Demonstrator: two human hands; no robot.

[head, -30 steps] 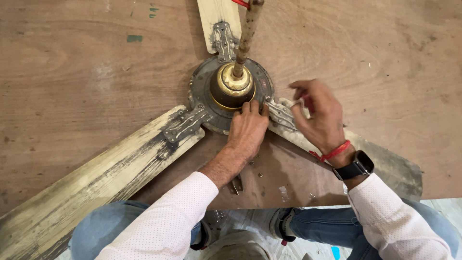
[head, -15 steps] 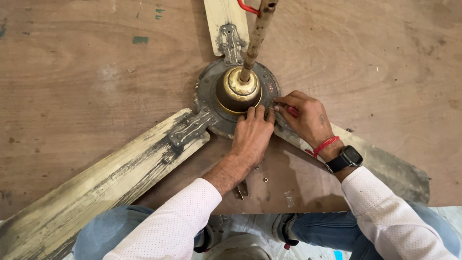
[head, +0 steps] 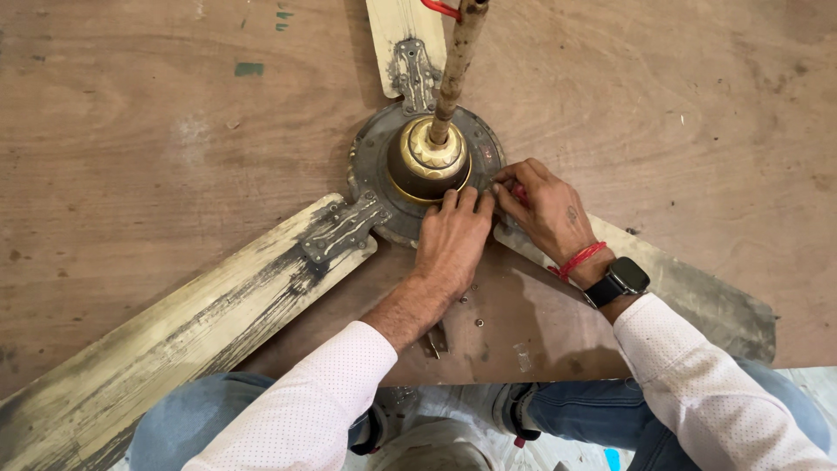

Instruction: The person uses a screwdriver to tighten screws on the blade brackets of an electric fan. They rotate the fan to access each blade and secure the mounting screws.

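The ceiling fan (head: pixel 418 166) lies flat on a brown wooden board (head: pixel 131 131), its dark round motor housing near the top middle of the view. Its down rod (head: pixel 455 61) rises from the brass-coloured cup (head: pixel 427 161) at the hub and tilts up and slightly right, with its upper end cut off by the top edge. Three blades spread from the hub. The longest one in view, the grimy cream left blade (head: pixel 174 331), runs down to the lower left corner and past the frame. The top blade (head: pixel 401 44) points straight up and is cut off almost at once. The right blade (head: pixel 697 305) points to the lower right, and its root is hidden under the hands.

The left hand (head: pixel 452 244) lies palm down, fingers loosely curled on the housing rim just below the cup; it grips nothing visible. The right hand (head: pixel 545 209) has its fingertips pinched together at the housing edge beside the left fingers, with something red barely showing between them. What it is cannot be made out. A few small screws (head: pixel 478 323) lie on the board near the left wrist.
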